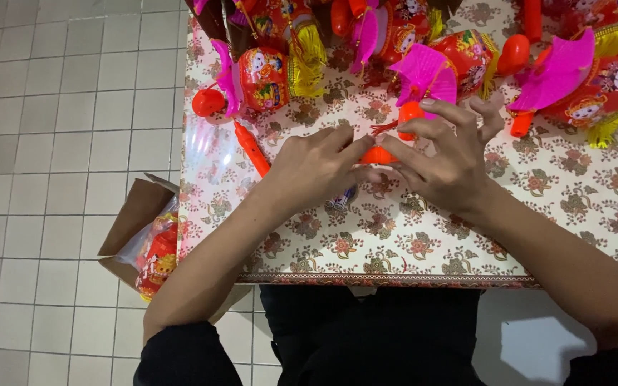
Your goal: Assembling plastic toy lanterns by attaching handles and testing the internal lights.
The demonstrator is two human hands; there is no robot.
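- A box [137, 221] of packed lanterns sat on the floor at lower left, beside the tabletop [395, 243].
- At frame centre, the left hand [316, 168] and right hand [448, 161] met on a small orange piece [379, 155], fingers pinched narrow around it, likely to steady it from both ends.
- An orange stick [252, 149] lay just left.
- Finished lanterns [266, 75] crowded the top edge.

floral-clothed table [423, 243] on white tiled floor [59, 143]
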